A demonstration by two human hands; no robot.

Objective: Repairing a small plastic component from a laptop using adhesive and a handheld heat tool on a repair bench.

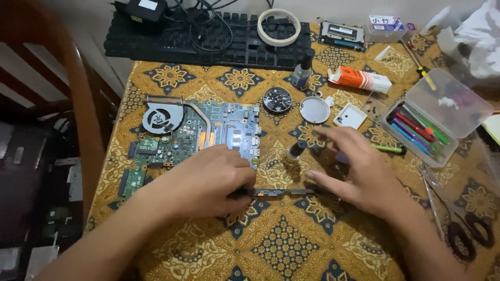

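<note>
A laptop motherboard (177, 135) with a round fan lies on the patterned tablecloth at the left. My left hand (208, 179) rests at the board's lower right corner, fingers closed on one end of a thin dark strip (281, 192). The strip lies flat on the cloth. My right hand (359, 171) hovers over its other end with fingers spread, the thumb touching the strip. A small dark bottle (293, 154) stands upright between my two hands.
A black keyboard (208, 44) with a tape roll (279, 26) lies at the back. A round dish of screws (277, 99), a round lid (314, 110), an orange tube (359, 79) and a clear box of pens (427, 125) are nearby. Scissors (469, 229) lie at right.
</note>
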